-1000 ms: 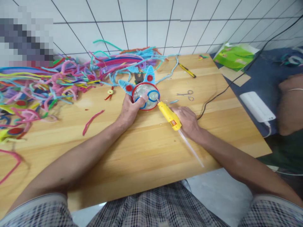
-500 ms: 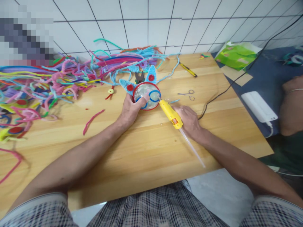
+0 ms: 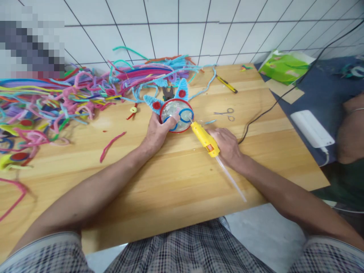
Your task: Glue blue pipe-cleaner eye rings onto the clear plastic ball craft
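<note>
My left hand (image 3: 159, 131) grips the lower left of a round, clear-looking disc (image 3: 170, 108) with a red rim, its thumb lying over the face. Two blue pipe-cleaner rings are on the disc, and two light-blue pointed ears (image 3: 182, 90) with red dots stick up from its top edge. My right hand (image 3: 226, 146) is wrapped round a yellow glue gun (image 3: 205, 138). The gun's nozzle is at the right-hand blue ring, and a clear glue stick (image 3: 231, 179) juts from its back. Whether glue is flowing is too small to tell.
Many coloured pipe cleaners (image 3: 82, 91) are heaped at the back left. Behind the disc lie pliers (image 3: 168, 93); to the right are small scissors (image 3: 227, 113) and a yellow cutter knife (image 3: 226, 83). A black cord (image 3: 261, 113) crosses the table's right side. Another person's arm (image 3: 351, 129) shows far right.
Almost nothing differs. Both hands, the disc and the glue gun hold nearly the same position, with only a tiny shift of the whole view.
</note>
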Available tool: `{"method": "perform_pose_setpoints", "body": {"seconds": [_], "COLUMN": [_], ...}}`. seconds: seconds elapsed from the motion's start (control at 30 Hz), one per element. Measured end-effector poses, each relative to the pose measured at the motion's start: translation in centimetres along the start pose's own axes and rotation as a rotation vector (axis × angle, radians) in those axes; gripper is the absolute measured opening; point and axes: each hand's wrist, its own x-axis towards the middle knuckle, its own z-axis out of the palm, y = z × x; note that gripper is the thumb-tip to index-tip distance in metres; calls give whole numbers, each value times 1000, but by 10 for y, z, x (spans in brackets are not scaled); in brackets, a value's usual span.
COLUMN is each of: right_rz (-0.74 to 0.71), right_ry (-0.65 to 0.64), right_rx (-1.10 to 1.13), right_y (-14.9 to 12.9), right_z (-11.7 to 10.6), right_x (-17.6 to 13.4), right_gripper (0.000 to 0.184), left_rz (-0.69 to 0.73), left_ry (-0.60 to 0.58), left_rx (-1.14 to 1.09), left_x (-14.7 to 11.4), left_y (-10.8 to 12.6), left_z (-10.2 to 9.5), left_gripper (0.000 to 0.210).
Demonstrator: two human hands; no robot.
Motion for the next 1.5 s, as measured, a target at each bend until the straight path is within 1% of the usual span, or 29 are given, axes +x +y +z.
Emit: {"method": "perform_pose_setpoints", "body": {"seconds": [0.17, 0.37, 0.47, 0.53, 0.63, 0.73, 0.9, 1.1, 1.23, 1.4, 1.5], "right_rz": [43, 66, 58, 47, 46, 50, 14, 78, 70, 55, 38], "right_ry": [-27, -63, -39, -23, -32, -44, -6, -67, -55, -49, -2], "right_rx": [-26, -17, -9, -1, -1, -9, -5, -19, -12, 0, 3], "right_y": [1, 2, 1, 1, 1, 1, 0, 3, 3, 2, 1], "right_z": [1, 2, 0, 0, 2, 3, 1, 1, 2, 4, 3], "right_x": [-2, -5, -2, -2, -3, -4, -2, -5, -6, -5, -3], "right_gripper": [39, 42, 42, 41, 40, 41, 38, 43, 40, 38, 36], "left_rz": [4, 7, 8, 6, -6, -15, -8, -16, -23, -22, -21], "left_ry": [-16, -8, -2, -9, -18, -4, -14, 0, -5, -3, -2], "left_rx": [14, 2, 2, 4, 8, -13, 7, -12, -8, -22, -15], "left_x": [0, 1, 1, 1, 0, -1, 0, 1, 1, 1, 1], "left_y": [-1, -2, -1, 0, 2, 3, 1, -1, -2, 2, 4], "left_z": [-2, -1, -1, -1, 0, 1, 0, -1, -1, 0, 1], "left_gripper": [67, 73, 75, 73, 69, 68, 67, 68, 70, 66, 66]}}
